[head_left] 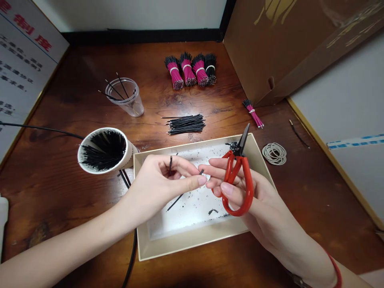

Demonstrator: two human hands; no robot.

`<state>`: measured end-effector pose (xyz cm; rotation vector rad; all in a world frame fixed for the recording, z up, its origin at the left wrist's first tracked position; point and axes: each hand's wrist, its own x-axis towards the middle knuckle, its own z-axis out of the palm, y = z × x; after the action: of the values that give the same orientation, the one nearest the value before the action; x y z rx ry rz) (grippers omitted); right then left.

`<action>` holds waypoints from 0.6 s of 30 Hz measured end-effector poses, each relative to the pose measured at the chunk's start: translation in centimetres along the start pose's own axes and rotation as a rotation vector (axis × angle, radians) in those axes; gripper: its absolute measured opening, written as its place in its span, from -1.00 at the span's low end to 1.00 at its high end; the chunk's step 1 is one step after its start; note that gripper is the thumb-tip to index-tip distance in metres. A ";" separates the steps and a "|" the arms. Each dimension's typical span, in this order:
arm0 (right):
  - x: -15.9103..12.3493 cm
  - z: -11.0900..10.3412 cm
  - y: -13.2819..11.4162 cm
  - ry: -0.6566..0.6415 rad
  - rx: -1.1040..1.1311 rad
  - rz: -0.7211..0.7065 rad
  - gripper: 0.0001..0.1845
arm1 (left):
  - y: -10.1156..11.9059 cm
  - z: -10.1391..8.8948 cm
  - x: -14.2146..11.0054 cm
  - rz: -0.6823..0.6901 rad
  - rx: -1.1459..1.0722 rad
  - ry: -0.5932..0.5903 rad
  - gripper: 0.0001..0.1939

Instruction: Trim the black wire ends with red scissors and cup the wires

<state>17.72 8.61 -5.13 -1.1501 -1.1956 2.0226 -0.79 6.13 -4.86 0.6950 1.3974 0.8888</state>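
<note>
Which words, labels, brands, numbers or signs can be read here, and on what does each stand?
"制度", in red, on the white board at left; the character before is cut off.
Smaller black text below: too blurred to read reliably.
Gold marks on the brown cardboard: not readable.

Red characters "制度" [24, 25] are printed on the flat white gold-edged panel [31, 54]; smaller black lettering [21, 75] is blurred.
</note>
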 end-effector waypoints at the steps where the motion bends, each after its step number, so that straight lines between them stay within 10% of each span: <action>1: 0.0 0.0 0.0 -0.002 -0.008 -0.002 -0.66 | 0.0 0.0 0.0 0.010 0.018 -0.002 -0.83; 18: 0.0 0.0 0.0 0.001 -0.031 -0.014 -0.65 | 0.1 -0.1 0.1 0.036 0.018 0.007 -0.87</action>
<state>17.76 8.64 -5.10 -1.1535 -1.2350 1.9995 -0.86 6.26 -4.78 0.7337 1.4048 0.9089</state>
